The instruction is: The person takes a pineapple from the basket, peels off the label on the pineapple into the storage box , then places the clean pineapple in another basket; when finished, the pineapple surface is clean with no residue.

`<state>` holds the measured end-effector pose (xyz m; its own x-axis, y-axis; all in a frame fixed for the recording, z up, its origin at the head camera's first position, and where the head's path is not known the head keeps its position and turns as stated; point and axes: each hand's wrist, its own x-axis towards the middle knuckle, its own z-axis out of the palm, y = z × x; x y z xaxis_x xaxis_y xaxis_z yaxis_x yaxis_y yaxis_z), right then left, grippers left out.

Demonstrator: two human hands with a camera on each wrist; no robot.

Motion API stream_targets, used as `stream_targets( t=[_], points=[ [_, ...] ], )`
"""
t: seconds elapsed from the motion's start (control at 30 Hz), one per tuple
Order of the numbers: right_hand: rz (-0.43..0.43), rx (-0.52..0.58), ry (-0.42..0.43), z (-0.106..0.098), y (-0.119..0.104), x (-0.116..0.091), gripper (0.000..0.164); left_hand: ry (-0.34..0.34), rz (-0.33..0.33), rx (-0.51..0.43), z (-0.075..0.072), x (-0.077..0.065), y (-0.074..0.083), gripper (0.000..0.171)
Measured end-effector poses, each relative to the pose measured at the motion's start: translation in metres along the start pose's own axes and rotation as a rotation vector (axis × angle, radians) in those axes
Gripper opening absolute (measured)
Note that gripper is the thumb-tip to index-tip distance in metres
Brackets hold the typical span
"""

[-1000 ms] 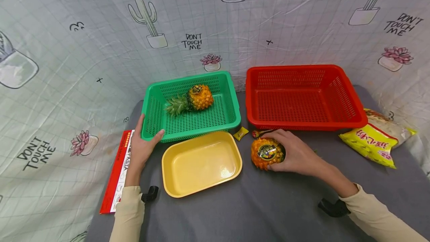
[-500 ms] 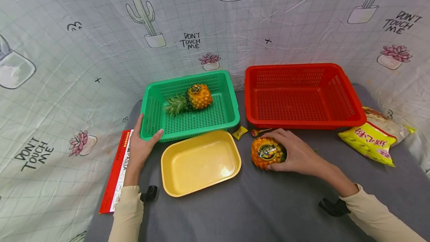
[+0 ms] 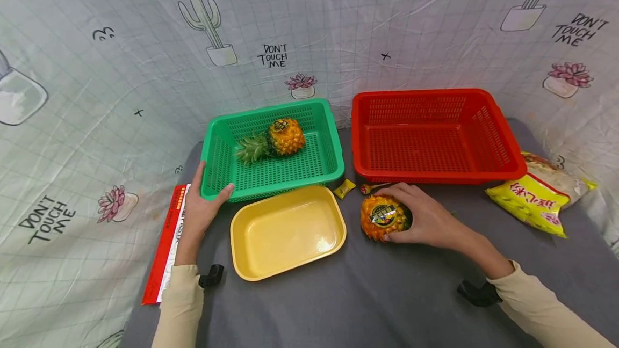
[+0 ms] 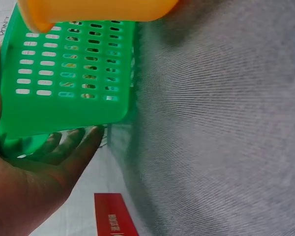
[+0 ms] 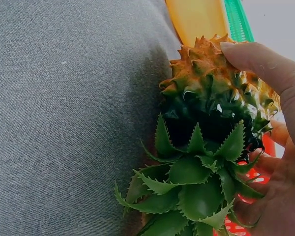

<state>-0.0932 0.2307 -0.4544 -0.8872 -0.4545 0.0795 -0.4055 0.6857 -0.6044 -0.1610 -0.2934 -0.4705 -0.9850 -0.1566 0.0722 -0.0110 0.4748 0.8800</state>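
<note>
In the head view, my right hand (image 3: 425, 218) grips a small orange pineapple (image 3: 382, 218) with a dark round label, on the grey table. The right wrist view shows my thumb (image 5: 258, 61) on the pineapple's upper side and its spiky green crown (image 5: 196, 187) pointing toward the wrist. My left hand (image 3: 200, 214) holds the front left corner of a green basket (image 3: 275, 189), thumb at the front rim. In the left wrist view, its fingers (image 4: 78, 152) lie along the outside of that basket. Another pineapple (image 3: 286, 137) lies on its side inside the green basket, its crown to the left.
A yellow tray (image 3: 290, 270) stands between the hands. Behind the right hand is a red basket (image 3: 435, 176). A small yellow packet (image 3: 344, 189) and a thin-handled item (image 3: 367, 189) lie between. At right is a yellow food bag (image 3: 529, 203); at left, a red-and-white pasta box (image 3: 164, 251).
</note>
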Motion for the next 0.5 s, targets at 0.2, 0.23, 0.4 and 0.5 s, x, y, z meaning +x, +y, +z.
stream_targets(
  t=[0.2, 0.23, 0.4, 0.5],
  points=[
    [0.004, 0.003, -0.003, 0.001, 0.0, 0.001, 0.086, -0.03, -0.021, 0.056, -0.006, 0.0, 0.007, 0.101],
    [0.001, 0.004, -0.002, 0.001, 0.001, 0.001, 0.086, -0.027, -0.014, 0.069, -0.007, -0.001, 0.008, 0.102],
    [-0.007, 0.002, 0.001, 0.001, 0.001, 0.0, 0.086, 0.099, 0.137, 0.115, -0.008, -0.008, 0.018, 0.099],
    [-0.008, 0.0, 0.006, 0.0, 0.001, -0.001, 0.086, 0.242, 0.308, 0.093, -0.004, -0.012, 0.032, 0.086]
  ],
)
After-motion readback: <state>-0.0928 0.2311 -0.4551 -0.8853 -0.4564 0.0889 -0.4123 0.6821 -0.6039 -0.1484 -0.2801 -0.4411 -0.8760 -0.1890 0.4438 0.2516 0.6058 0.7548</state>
